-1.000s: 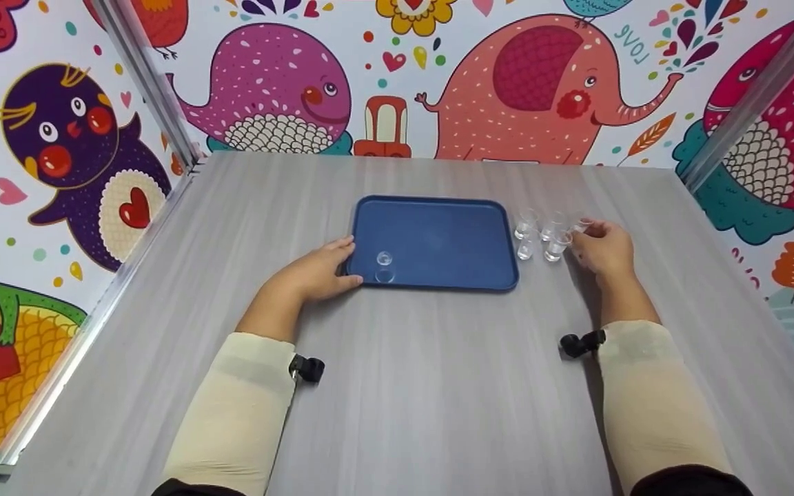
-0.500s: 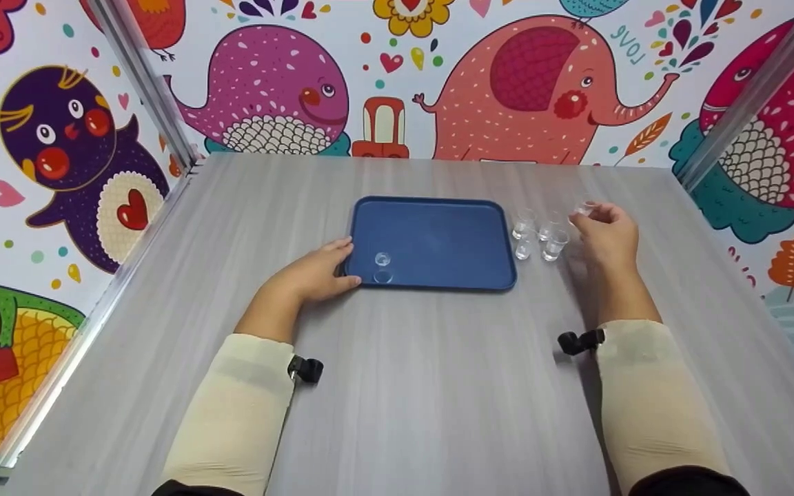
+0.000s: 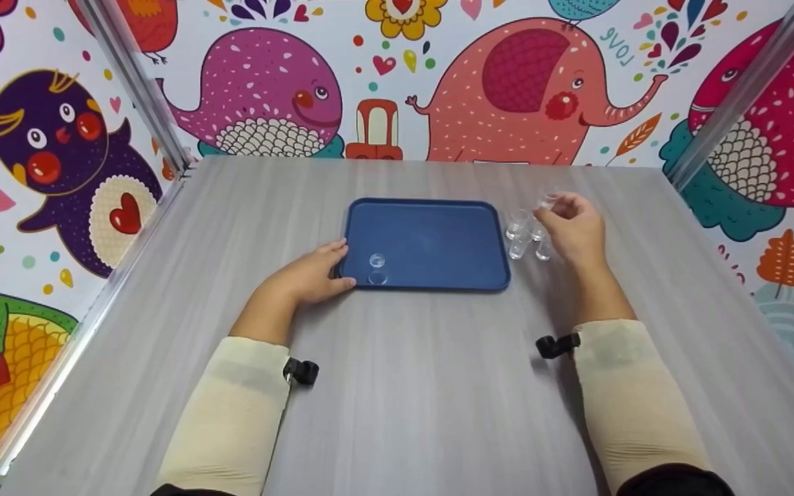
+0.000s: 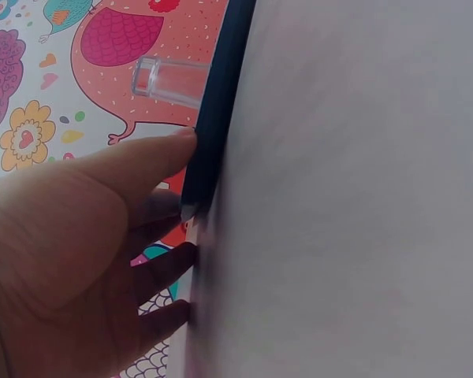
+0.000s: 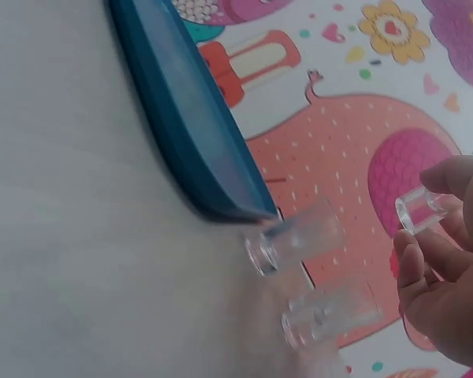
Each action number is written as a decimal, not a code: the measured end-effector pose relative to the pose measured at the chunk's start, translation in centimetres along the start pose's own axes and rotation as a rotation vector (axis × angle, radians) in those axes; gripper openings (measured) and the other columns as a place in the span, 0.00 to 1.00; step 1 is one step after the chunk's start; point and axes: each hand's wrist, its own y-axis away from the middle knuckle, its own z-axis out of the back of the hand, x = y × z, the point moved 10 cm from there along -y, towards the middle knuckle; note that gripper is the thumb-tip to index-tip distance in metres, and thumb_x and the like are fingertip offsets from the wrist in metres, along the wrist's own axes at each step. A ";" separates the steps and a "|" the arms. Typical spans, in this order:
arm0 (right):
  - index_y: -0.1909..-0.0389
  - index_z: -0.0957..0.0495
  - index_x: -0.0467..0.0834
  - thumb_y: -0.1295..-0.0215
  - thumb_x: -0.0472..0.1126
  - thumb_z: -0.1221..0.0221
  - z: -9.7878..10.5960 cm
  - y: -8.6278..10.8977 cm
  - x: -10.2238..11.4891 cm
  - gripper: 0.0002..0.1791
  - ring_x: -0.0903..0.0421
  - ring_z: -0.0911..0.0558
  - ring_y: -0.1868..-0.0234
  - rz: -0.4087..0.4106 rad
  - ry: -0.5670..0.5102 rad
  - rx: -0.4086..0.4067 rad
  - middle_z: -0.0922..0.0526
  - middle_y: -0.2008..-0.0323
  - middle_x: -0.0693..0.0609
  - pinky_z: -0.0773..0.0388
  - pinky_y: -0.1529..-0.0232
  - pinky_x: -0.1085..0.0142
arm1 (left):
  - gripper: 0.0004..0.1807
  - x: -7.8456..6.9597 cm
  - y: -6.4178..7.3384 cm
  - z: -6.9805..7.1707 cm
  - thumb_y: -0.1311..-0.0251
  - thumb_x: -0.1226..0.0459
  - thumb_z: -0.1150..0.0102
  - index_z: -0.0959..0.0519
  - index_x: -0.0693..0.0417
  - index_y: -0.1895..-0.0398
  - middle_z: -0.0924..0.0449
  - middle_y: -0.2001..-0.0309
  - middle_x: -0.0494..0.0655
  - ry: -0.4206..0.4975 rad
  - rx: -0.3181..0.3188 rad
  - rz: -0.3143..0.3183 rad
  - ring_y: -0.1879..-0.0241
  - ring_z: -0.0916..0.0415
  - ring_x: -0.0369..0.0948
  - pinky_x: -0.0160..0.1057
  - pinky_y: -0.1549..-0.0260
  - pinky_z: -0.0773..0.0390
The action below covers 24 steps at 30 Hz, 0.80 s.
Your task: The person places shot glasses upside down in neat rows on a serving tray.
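Note:
My right hand (image 3: 575, 231) pinches a small clear shot glass (image 5: 420, 209) between thumb and fingers, raised above the table at the back right of other glasses. Several more clear shot glasses (image 3: 518, 244) stand in a cluster right beside the blue tray (image 3: 431, 241); my hand hides part of the group. Another shot glass (image 4: 169, 79) sits upside down on the tray near its front left corner. At that corner, my left hand (image 3: 311, 275) touches the tray's edges, thumb along the front and extended fingers along the left side.
The grey wood-grain table (image 3: 404, 386) reaches back to a wall printed with cartoon animals (image 3: 521, 96). Metal posts (image 3: 748, 89) stand at the table's back corners. Small black cameras (image 3: 555, 346) are strapped at both wrists.
My right hand has lifted the shot glass from the right of the cluster and carried it up and left toward the tray. My left hand keeps its place at the tray corner.

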 end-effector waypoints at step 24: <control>0.49 0.18 0.40 0.37 0.40 0.25 -12.5 5.1 7.8 0.19 0.58 0.11 0.57 0.252 -0.109 0.296 0.08 0.52 0.40 0.14 0.55 0.73 | 0.44 -0.4 0.3 0.1 0.23 0.50 0.41 0.46 0.62 0.14 0.53 0.11 0.54 0.008 -0.008 -0.002 0.12 0.54 0.56 0.57 0.13 0.51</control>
